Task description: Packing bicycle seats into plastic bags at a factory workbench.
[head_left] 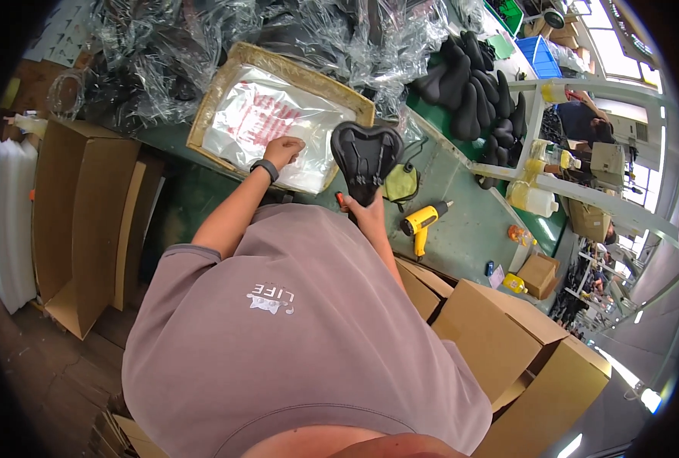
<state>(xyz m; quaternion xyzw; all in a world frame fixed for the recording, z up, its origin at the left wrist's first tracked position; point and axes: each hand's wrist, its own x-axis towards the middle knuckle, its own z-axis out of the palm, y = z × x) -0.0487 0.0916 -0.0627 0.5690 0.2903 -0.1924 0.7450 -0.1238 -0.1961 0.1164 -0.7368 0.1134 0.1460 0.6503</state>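
- Green workbench (462, 229) runs from near centre to far right, cluttered at the far edge with crumpled clear plastic wrap (202, 46).
- Right hand (368, 210) is closed round the narrow nose of a black bicycle saddle (366, 156), holding it upright, underside toward the camera, just above the bench.
- Left hand (282, 150) rests on a stack of clear plastic bags (271, 126) with red print, fingers curled at the top bag's edge; whether it pinches the bag, cannot tell.
- Bags lie in a shallow cardboard tray (278, 65), left of the saddle.
- Judgement: bagging step is in hand; next move calls for lifting 1 bag free and opening its mouth.
- Yellow heat gun (423, 221) lies right of the saddle.
- Pile of black saddles (473, 84) sits far right.
- Brown cartons: 1 open at left (80, 214), several plain ones near right (507, 336).
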